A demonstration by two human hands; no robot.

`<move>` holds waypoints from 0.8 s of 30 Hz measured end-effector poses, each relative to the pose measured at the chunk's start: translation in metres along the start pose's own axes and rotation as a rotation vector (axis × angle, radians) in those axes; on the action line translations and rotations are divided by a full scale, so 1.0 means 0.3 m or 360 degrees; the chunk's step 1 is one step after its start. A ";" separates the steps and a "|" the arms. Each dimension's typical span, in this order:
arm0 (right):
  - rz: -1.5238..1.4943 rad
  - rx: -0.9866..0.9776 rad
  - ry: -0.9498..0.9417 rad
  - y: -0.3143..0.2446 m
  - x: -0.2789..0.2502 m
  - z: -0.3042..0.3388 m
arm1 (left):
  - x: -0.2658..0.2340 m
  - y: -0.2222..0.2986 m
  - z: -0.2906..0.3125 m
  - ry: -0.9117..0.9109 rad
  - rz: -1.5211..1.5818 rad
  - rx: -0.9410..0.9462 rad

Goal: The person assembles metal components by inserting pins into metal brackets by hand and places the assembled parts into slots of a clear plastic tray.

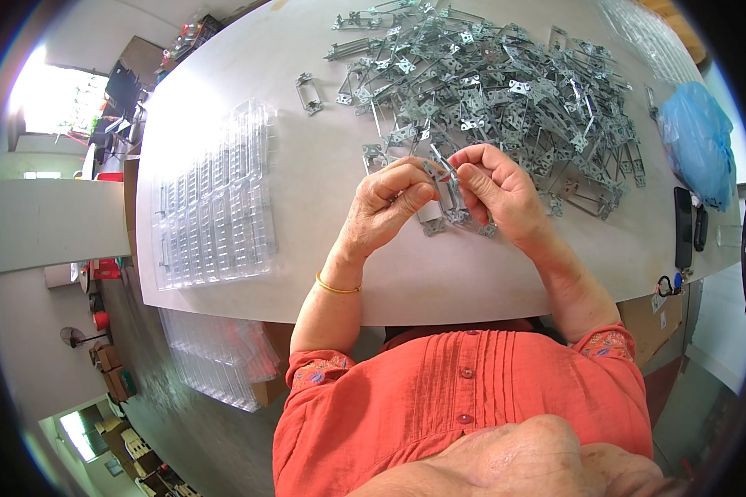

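Note:
In front of me, over the near part of the table, both hands meet at a small silvery metal bracket frame. My left hand pinches its left side between thumb and fingers. On the opposite side, my right hand has its thumb and curled fingers closed on the same piece. Part of the frame is hidden behind my fingers. Just beyond my hands spreads a large heap of similar metal brackets. A single bracket lies apart from the heap, to the left.
Clear plastic trays with rows of pockets lie on the left of the table. More clear trays stand below the table's edge. At the right are a blue plastic bag, a black phone-like object and keys.

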State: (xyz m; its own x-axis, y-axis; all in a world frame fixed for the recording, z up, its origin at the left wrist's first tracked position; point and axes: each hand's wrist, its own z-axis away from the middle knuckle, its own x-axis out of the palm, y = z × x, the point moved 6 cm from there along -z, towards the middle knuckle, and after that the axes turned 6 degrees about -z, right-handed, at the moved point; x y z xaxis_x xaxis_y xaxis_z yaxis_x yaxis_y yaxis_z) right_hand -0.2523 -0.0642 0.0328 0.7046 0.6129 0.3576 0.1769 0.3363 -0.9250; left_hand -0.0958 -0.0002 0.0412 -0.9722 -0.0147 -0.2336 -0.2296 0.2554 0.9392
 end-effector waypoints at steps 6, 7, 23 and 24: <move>-0.0182 0.0149 -0.0140 0.021 -0.006 -0.006 | 0.013 0.037 -0.007 -0.0070 -0.0212 0.0128; -0.0182 0.0149 -0.0140 0.020 -0.011 -0.008 | 0.014 0.042 -0.007 -0.0070 -0.0211 0.0128; 0.0349 -0.0294 0.0110 -0.027 -0.024 0.009 | 0.054 0.038 0.003 -0.0344 -0.0141 0.0026; 0.0303 -0.0334 0.0128 -0.026 -0.025 0.011 | 0.062 0.037 0.005 -0.0433 -0.0093 -0.0026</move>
State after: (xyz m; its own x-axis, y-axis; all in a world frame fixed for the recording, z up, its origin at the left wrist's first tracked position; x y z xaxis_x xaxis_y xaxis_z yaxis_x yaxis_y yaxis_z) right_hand -0.2612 -0.0690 0.0377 0.7897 0.5891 0.1715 0.1688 0.0601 -0.9838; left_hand -0.1165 0.0037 0.0470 -0.9098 0.2319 -0.3443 -0.2876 0.2460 0.9256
